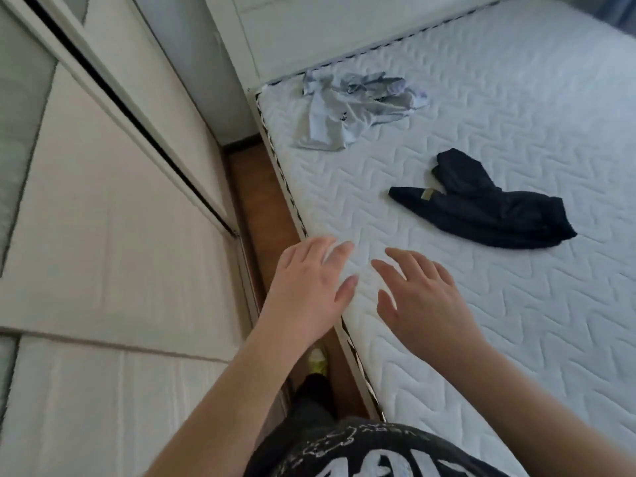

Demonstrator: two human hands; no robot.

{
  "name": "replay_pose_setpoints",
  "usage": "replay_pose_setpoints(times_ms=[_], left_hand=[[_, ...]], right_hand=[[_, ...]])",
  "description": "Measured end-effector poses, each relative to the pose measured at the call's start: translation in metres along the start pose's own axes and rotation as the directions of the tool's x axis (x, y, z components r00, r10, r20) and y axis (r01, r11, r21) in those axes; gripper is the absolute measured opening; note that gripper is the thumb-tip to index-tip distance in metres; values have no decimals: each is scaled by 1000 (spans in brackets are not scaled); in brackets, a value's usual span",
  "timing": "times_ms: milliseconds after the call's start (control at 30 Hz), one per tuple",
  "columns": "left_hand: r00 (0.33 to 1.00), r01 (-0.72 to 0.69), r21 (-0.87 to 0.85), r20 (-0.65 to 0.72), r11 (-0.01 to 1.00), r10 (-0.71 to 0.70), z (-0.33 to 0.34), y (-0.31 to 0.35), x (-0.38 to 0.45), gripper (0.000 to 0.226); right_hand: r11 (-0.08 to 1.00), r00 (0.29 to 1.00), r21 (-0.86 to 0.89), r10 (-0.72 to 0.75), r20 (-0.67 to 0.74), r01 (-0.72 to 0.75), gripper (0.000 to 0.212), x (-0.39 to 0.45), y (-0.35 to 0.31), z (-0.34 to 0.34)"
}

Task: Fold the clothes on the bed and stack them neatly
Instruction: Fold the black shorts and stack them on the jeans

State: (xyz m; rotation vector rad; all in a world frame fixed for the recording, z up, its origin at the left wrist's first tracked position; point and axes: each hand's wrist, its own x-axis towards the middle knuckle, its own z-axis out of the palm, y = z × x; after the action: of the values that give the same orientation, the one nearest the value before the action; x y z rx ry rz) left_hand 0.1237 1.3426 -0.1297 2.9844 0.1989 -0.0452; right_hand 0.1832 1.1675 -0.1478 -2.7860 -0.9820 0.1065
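Observation:
A crumpled dark navy garment [488, 208] with a small tan label lies on the white quilted mattress [516, 321], right of centre. A crumpled light grey-blue garment [347, 108] lies near the bed's far left corner. My left hand [306, 287] hovers over the bed's near left edge with fingers spread and straight, holding nothing. My right hand [423, 301] is beside it over the mattress, fingers also spread and empty. Both hands are well short of the dark garment.
A white sliding wardrobe [103, 201] stands at left, with a narrow strip of brown floor [261, 208] between it and the bed. A white headboard panel [309, 29] runs along the far side. My foot in a yellow-green slipper [318, 359] stands on the floor strip.

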Motion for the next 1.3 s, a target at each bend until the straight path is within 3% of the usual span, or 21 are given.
replay_pose_setpoints(times_ms=[200,400,533,700,900,1167,1300], left_hand=[[958,-280,-42,58,959,282,3,-26,107,50],[830,-546,-44,106,837,547,-6,-31,197,51],[740,-661,-46,124,749,661,-2,-15,223,50],[676,-719,-54,176,693,715,15,13,232,52],[689,-710,-27,180,704,702,28,23,234,51],[680,-721,-20,173,693,712,34,-3,266,50],[677,-714,-49,209,699,706,48,-16,305,51]], right_hand=[[960,962,-60,273,5,-272,49,60,3,-9],[851,851,-52,519,-77,-523,49,88,4,-28],[773,773,-18,632,-56,-634,51,80,9,-31],[699,699,53,715,-27,-713,54,59,29,-18],[645,651,140,759,-7,-751,57,47,63,4],[674,679,132,734,-8,-727,58,88,79,13],[652,657,122,754,3,-749,58,120,86,21]])
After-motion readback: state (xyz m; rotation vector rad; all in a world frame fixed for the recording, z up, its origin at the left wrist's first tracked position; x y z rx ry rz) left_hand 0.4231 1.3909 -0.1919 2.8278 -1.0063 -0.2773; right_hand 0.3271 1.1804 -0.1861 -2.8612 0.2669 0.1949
